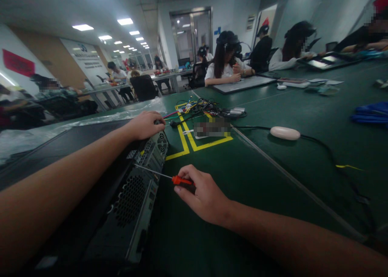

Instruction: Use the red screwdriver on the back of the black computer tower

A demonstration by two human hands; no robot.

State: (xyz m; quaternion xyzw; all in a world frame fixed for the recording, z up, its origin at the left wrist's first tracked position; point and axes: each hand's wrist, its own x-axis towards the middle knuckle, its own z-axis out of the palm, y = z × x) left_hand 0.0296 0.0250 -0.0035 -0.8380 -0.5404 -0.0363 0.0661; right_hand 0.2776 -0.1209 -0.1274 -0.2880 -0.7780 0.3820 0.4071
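A black desktop computer case (91, 147) lies on its side at the left, its metal rear panel (130, 200) with vents and ports facing right. My left hand (147, 124) is on the far rear corner of the case, fingers curled over the edge and thumb alongside. In my right hand (203, 192) is a screwdriver (182, 181) with an orange and black handle, held between thumb and fingers. Its long thin shaft points left and reaches the rear panel near the upper edge. The exact contact of the tip is too small to make out.
Tangled cables (206, 106) lie beyond the case, by yellow tape markings (212, 143) on the green table (257, 188). A pale oval object (285, 133) sits on a black cord. Blue cloth (371, 112) is at right. Other people work across the table. Clear plastic sheeting (145, 107) lies behind the case.
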